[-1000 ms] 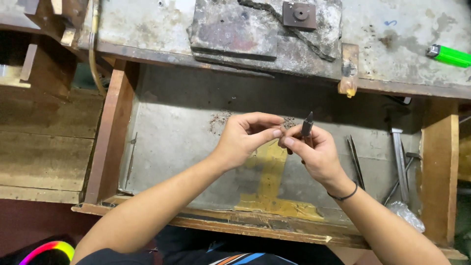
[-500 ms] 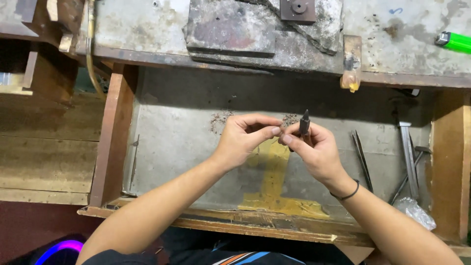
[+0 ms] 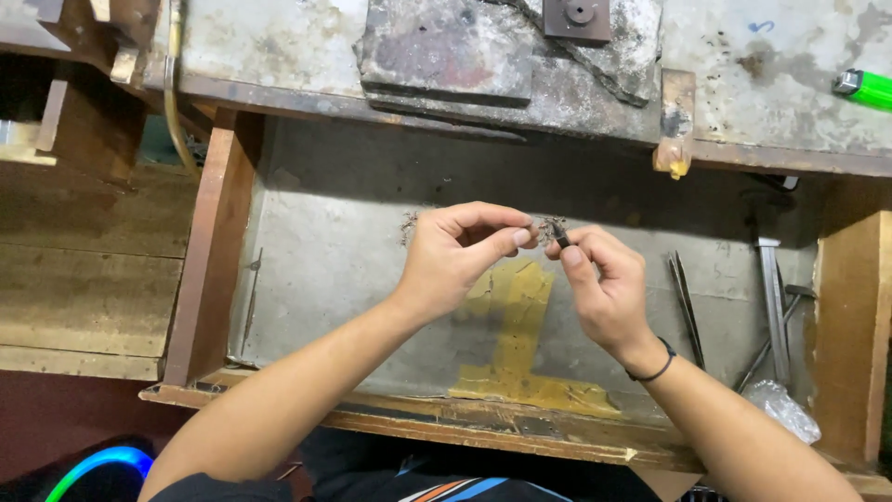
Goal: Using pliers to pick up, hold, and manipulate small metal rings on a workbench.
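Over an open wooden drawer (image 3: 200, 279), my left hand (image 3: 455, 256) pinches something very small between thumb and forefinger; what it is cannot be made out. My right hand (image 3: 604, 288) grips small dark pliers (image 3: 560, 233), whose tip points left toward the left fingertips and nearly touches them. Most of the pliers is hidden inside the right fist. Both hands hover above a yellow taped patch (image 3: 511, 316) on the drawer's grey floor.
Tweezers (image 3: 686, 307), metal tools (image 3: 773, 297) and a crumpled plastic bag (image 3: 780, 409) lie at the drawer's right. A long thin needle-like tool (image 3: 251, 297) lies at its left. On the bench above are a dark slab (image 3: 446, 51), a square metal block (image 3: 578, 17) and a green lighter (image 3: 864, 88).
The pliers in my right hand have tipped from pointing upward to pointing left at the left fingertips. My hands stay together in place.
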